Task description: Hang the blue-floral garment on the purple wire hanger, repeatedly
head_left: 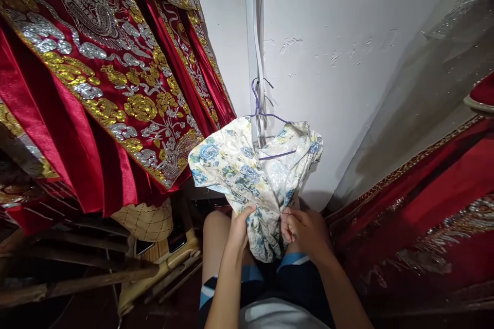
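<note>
A white garment with blue flowers (pixel 247 169) hangs on a purple wire hanger (pixel 278 155) in front of the wall, its neckline open. My left hand (pixel 240 226) is closed on the garment's lower left side, thumb on top of the cloth. My right hand (pixel 297 226) pinches the front edge of the same garment below the V of the neckline. The lower part of the garment drapes between my knees.
Red cloths with gold and silver embroidery (pixel 135 72) hang at the left. Below them stand a bamboo frame (pixel 162 272) and a quilted tan item (pixel 146 221). A white wall (pixel 316 25) is ahead. More red embroidered cloth (pixel 432 216) is at the right.
</note>
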Tool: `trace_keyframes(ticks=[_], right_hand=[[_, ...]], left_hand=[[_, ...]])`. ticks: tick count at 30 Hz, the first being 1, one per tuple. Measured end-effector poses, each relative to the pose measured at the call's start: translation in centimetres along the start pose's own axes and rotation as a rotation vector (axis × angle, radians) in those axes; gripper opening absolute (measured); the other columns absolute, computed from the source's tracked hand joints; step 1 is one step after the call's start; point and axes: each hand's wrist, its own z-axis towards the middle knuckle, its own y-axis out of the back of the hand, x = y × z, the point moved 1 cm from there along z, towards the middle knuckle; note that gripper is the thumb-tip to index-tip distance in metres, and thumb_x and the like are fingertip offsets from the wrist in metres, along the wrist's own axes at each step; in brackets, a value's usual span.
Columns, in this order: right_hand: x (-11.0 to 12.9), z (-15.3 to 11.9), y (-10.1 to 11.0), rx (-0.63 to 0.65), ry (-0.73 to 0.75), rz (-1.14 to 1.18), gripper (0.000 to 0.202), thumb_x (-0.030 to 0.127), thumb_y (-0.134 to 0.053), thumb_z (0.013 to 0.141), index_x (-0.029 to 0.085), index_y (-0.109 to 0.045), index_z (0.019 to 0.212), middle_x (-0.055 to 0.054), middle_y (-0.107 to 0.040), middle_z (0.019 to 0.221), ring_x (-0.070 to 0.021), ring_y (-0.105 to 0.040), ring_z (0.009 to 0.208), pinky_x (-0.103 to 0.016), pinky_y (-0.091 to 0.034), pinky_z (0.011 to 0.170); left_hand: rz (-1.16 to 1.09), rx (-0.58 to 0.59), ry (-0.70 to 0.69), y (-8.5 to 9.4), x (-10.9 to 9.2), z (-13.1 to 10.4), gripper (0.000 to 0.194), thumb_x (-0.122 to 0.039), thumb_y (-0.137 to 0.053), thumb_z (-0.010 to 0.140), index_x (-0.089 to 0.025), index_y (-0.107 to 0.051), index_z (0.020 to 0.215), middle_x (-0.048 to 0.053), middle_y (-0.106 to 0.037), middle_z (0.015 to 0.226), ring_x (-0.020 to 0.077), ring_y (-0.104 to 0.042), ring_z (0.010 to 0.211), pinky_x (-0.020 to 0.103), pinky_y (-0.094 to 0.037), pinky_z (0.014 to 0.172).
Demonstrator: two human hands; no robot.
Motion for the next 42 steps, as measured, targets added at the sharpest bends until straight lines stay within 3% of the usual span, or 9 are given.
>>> trace_keyframes(ticks=[5, 7, 11, 19, 24, 29, 33, 37, 42], right_hand=[[0.0, 0.3, 0.0, -0.115, 0.020, -0.054, 0.024, 0.034, -0.056, 0.082, 0.022, -0.052, 0.061, 0.002, -0.051, 0.043, -0.0125, -0.041, 0.040, -0.028, -0.031, 0.046], [0.4, 0.2, -0.4, -0.121, 0.030, -0.128, 0.025, 0.037, -0.056, 0.084, 0.022, -0.057, 0.063, 0.001, -0.054, 0.045, -0.0137, -0.044, 0.041, -0.028, -0.032, 0.047], [1.0, 0.0, -1.1, -0.072, 0.070, -0.230, 0.026, 0.038, -0.058, 0.085, 0.023, -0.057, 0.064, -0.001, -0.059, 0.051, -0.0157, -0.050, 0.046, -0.028, -0.037, 0.050], [1.8, 1.9, -0.8, -0.204, 0.079, -0.118, 0.034, 0.044, -0.062, 0.082, 0.020, -0.056, 0.060, 0.001, -0.054, 0.047, -0.0117, -0.045, 0.042, -0.026, -0.035, 0.047], [7.9, 5.7, -0.8, -0.219, 0.074, 0.060, 0.029, 0.044, -0.068, 0.076, 0.016, -0.063, 0.070, 0.004, -0.051, 0.046, -0.0074, -0.038, 0.039, -0.021, -0.025, 0.038], [15.0, 8.0, -1.4, -0.164, 0.259, 0.172, 0.029, 0.041, -0.074, 0.071, 0.013, -0.066, 0.072, 0.004, -0.052, 0.049, -0.0052, -0.039, 0.040, -0.018, -0.025, 0.036], [16.9, 8.4, -1.8, -0.174, 0.350, 0.229, 0.025, 0.037, -0.071, 0.076, 0.013, -0.066, 0.075, 0.004, -0.053, 0.050, -0.0046, -0.041, 0.041, -0.017, -0.027, 0.037], [16.0, 8.3, -2.1, -0.075, 0.354, 0.155, 0.024, 0.037, -0.069, 0.080, 0.014, -0.066, 0.077, 0.004, -0.055, 0.049, -0.0058, -0.043, 0.041, -0.017, -0.030, 0.038], [15.2, 8.0, -2.7, -0.018, 0.367, 0.056, 0.018, 0.033, -0.068, 0.082, 0.016, -0.064, 0.080, 0.004, -0.057, 0.051, -0.0076, -0.046, 0.044, -0.018, -0.035, 0.042]], left_hand=[[0.258, -0.412, -0.554, 0.9, 1.6, -0.1, 0.059, -0.029, -0.070, 0.077, -0.024, -0.047, 0.131, 0.013, -0.048, 0.139, 0.0277, -0.043, 0.135, 0.035, -0.037, 0.108], [0.400, -0.376, -0.700, 0.4, 2.6, -1.3, 0.052, -0.029, -0.067, 0.083, -0.026, -0.049, 0.131, 0.012, -0.045, 0.141, 0.0265, -0.042, 0.134, 0.036, -0.032, 0.111], [0.538, -0.001, -0.642, -1.3, 5.0, -2.9, 0.024, -0.031, -0.063, 0.087, -0.021, -0.065, 0.108, 0.011, -0.063, 0.112, 0.0252, -0.058, 0.111, 0.038, -0.042, 0.100], [0.624, 0.166, -0.653, -1.6, 5.3, -1.2, 0.016, -0.027, -0.052, 0.094, -0.018, -0.064, 0.088, 0.005, -0.065, 0.083, 0.0177, -0.061, 0.081, 0.028, -0.046, 0.076], [0.781, 0.152, -0.698, 0.1, 5.4, -0.4, 0.014, -0.026, -0.051, 0.094, -0.018, -0.059, 0.086, 0.004, -0.062, 0.080, 0.0170, -0.059, 0.077, 0.026, -0.044, 0.072], [0.828, 0.200, -0.690, 0.8, 6.1, -1.0, 0.015, -0.026, -0.049, 0.095, -0.018, -0.056, 0.084, 0.003, -0.059, 0.077, 0.0160, -0.057, 0.073, 0.025, -0.043, 0.069], [0.866, 0.204, -0.675, 1.4, 6.6, -0.9, 0.017, -0.026, -0.049, 0.094, -0.018, -0.056, 0.081, 0.002, -0.059, 0.074, 0.0163, -0.058, 0.072, 0.025, -0.044, 0.068], [0.825, 0.093, -0.730, 1.1, 4.2, 0.5, 0.016, -0.027, -0.054, 0.092, -0.018, -0.064, 0.083, 0.003, -0.065, 0.077, 0.0176, -0.062, 0.075, 0.026, -0.046, 0.071], [0.625, -0.065, -1.117, -3.3, -5.2, 1.6, 0.014, -0.025, -0.058, 0.092, -0.019, -0.068, 0.100, 0.006, -0.069, 0.093, 0.0178, -0.065, 0.087, 0.030, -0.050, 0.082]])
